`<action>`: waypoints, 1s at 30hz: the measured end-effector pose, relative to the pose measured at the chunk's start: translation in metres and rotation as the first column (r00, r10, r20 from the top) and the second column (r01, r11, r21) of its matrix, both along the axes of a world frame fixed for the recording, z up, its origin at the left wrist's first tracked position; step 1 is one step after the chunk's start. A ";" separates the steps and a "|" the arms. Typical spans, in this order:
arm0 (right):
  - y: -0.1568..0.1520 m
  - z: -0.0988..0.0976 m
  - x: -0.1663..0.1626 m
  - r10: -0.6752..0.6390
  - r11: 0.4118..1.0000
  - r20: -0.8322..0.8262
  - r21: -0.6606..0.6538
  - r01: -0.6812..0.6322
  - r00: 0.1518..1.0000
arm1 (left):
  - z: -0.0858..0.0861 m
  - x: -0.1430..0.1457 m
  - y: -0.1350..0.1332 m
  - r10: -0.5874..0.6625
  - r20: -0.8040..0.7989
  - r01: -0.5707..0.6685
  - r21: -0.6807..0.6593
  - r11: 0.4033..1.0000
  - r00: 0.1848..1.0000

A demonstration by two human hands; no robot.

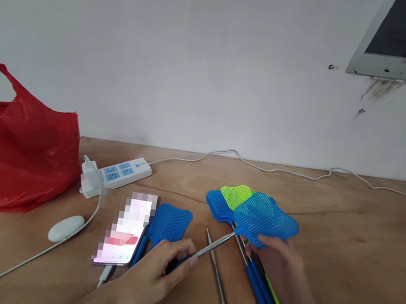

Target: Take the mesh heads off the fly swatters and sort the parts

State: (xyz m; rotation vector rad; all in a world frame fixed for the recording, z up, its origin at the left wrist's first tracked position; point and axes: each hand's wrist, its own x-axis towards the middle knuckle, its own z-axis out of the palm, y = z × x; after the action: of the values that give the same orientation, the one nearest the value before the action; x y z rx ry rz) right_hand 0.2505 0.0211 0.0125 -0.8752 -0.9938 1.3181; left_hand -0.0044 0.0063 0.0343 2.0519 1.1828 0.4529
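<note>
My left hand (158, 273) is closed round the dark handle end of a blue fly swatter (264, 218), whose silver shaft slants up to the right. At the lower edge of its mesh head is my right hand (283, 267), with fingertips pinching the rim; some of its fingers are hidden. Under that head lies a pile of fly swatters, with a yellow-green mesh head (235, 195), another blue head (217, 205) and several blue, green and red handles (266, 303). A loose metal rod (222, 288) lies between my hands. Another blue swatter (170, 223) rests left of them.
A lit phone (124, 232) with a charging cable partly covers the left swatter's handle. Behind it stand a white power strip (118, 174) and a red plastic bag (18, 148). A white oval object (65, 229) lies by the cable. The wooden table (366, 239) meets a wall.
</note>
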 end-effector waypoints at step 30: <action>-0.007 -0.002 -0.001 -0.697 0.501 0.711 0.577 -0.645 0.094 | -0.008 0.008 -0.003 -0.104 -0.532 0.271 0.247 0.930 0.840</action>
State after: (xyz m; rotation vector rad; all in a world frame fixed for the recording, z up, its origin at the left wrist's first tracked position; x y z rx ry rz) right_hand 0.2491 0.0145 0.0108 -0.8242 -2.4859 -0.4687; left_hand 0.0036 0.0033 0.0267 2.6491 1.2401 -0.0209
